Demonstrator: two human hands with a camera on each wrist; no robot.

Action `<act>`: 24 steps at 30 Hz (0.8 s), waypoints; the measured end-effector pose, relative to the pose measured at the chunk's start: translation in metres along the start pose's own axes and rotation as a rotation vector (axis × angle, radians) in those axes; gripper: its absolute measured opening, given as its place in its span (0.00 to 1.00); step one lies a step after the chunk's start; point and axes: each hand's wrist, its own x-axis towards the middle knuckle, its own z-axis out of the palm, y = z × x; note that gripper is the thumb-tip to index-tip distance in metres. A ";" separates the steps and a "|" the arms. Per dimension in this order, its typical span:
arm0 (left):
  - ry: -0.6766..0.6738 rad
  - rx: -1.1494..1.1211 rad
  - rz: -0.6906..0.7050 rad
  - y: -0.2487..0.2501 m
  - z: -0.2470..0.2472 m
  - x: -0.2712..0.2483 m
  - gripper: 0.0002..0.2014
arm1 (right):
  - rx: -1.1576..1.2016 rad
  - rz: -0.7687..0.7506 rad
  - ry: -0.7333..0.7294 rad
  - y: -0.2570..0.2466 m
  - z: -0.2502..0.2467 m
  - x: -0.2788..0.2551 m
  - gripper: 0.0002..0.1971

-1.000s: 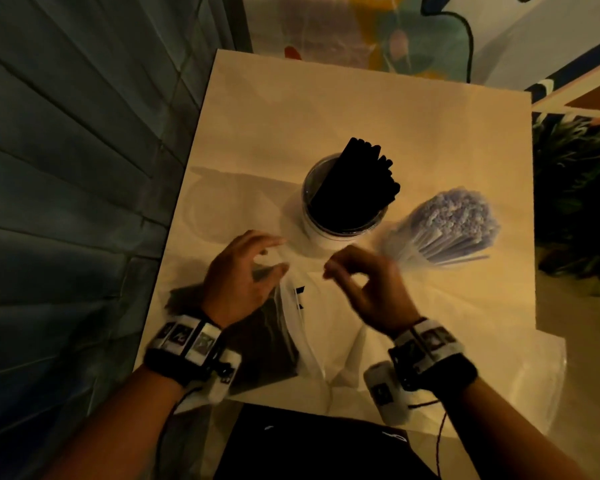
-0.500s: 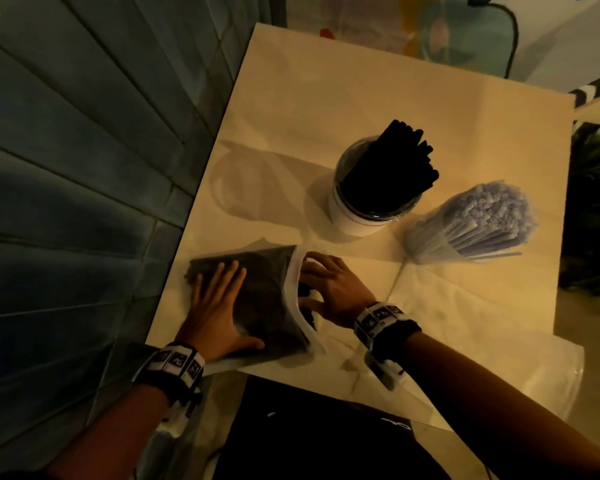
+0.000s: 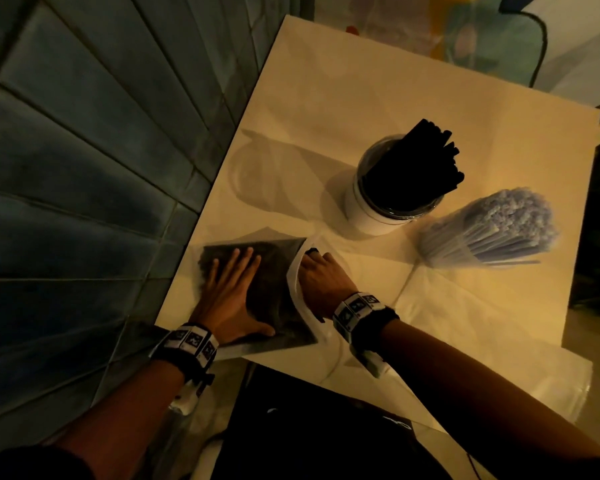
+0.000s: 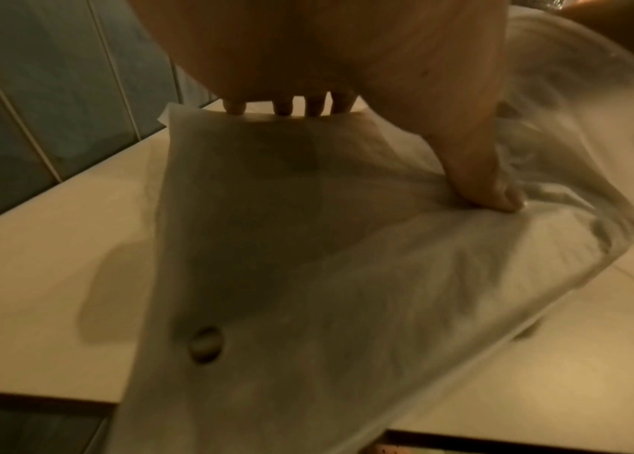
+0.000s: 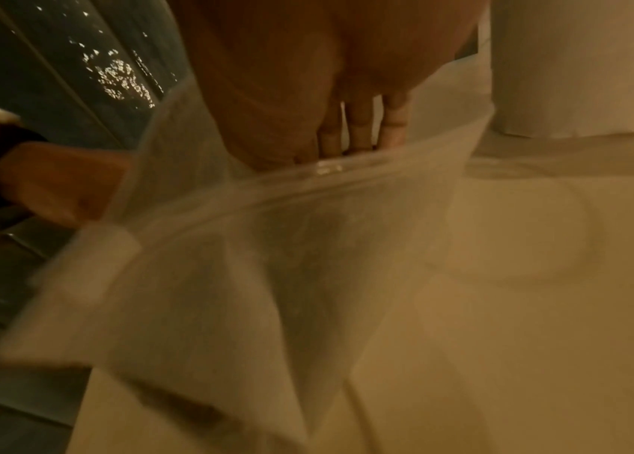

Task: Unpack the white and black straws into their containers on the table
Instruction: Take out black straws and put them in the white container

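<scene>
Two hands on flat translucent plastic bag | left hand pressing, fingers straight | right hand fingers inside bag mouth, curl unclear | cream tabletop

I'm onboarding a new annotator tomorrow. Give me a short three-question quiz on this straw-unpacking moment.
1. True or false: the black straws stand in the white cup.
2. What does the left hand rest flat on?
A. plastic bag
B. cup
C. white straws
3. Fill in: the right hand is at the bag's ____ edge.

Key: 1 true; 2 A; 3 open.
</scene>
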 end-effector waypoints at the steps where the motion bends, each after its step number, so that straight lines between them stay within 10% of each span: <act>1: 0.004 0.000 0.001 0.000 0.000 0.000 0.73 | 0.030 0.008 0.011 -0.002 -0.002 0.002 0.20; 16: 0.012 -0.026 -0.007 0.005 -0.001 -0.003 0.73 | -0.020 0.108 -0.068 0.004 0.002 -0.006 0.25; 24: 0.008 0.008 -0.022 0.004 -0.001 0.002 0.72 | 0.106 0.211 -0.058 0.058 0.005 -0.057 0.11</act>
